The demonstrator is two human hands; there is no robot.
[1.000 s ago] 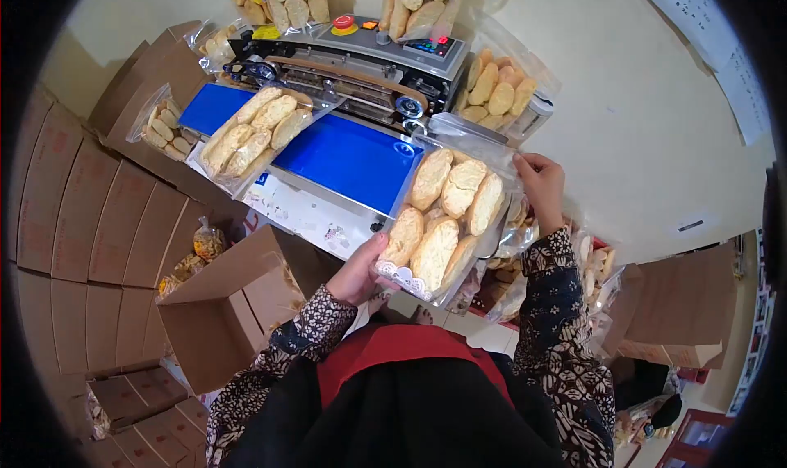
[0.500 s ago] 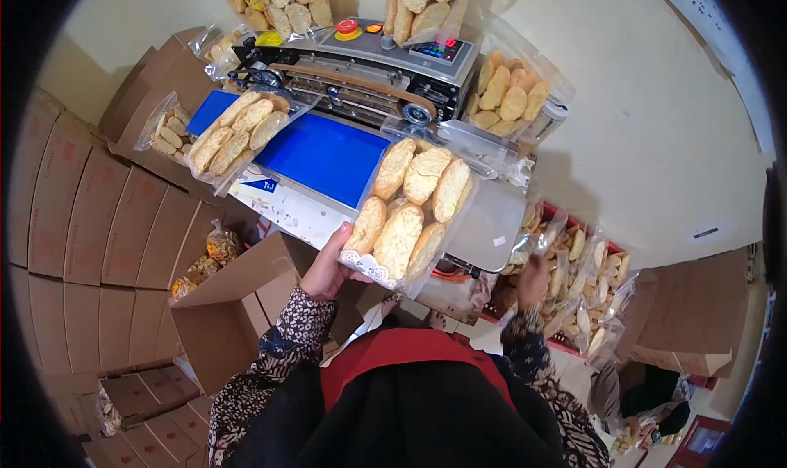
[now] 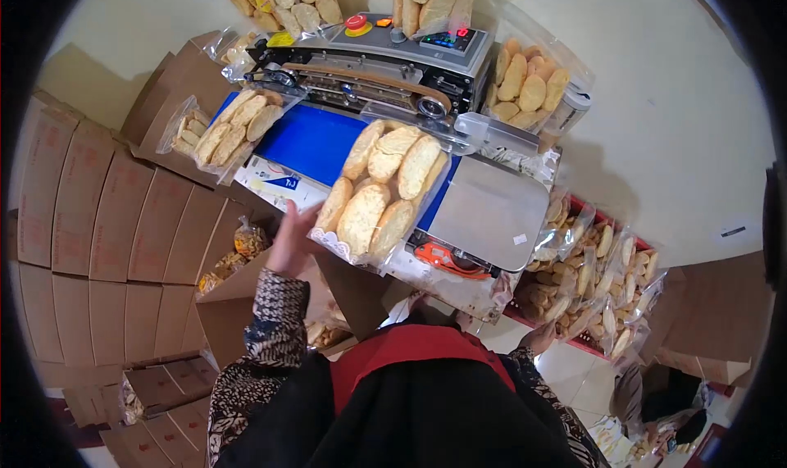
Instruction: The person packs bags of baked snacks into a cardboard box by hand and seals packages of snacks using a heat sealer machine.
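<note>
A clear plastic bag of oval bread slices [image 3: 366,189] lies tilted on the blue conveyor belt [image 3: 311,144], its top edge at the band sealing machine [image 3: 361,79]. My left hand [image 3: 293,237] is beside the bag's lower left corner, fingers spread and holding nothing. On the right, my right hand [image 3: 539,337] is at the near edge of a red crate [image 3: 570,342] heaped with bagged bread slices [image 3: 594,275]. Its fingers are stretched out toward these bags. A second bag of bread slices [image 3: 238,132] lies at the belt's left end.
A metal plate [image 3: 492,214] adjoins the belt, with an orange tool [image 3: 447,259] below it. More bread bags [image 3: 529,83] stand around the machine. An open carton [image 3: 238,312] is below on the left, near stacked cartons [image 3: 106,206]. A person [image 3: 668,398] is at lower right.
My left hand has let go of the bread bag and drawn back left. The bag has shifted left, onto the belt. My right hand has come lower, to the crate's near edge.
</note>
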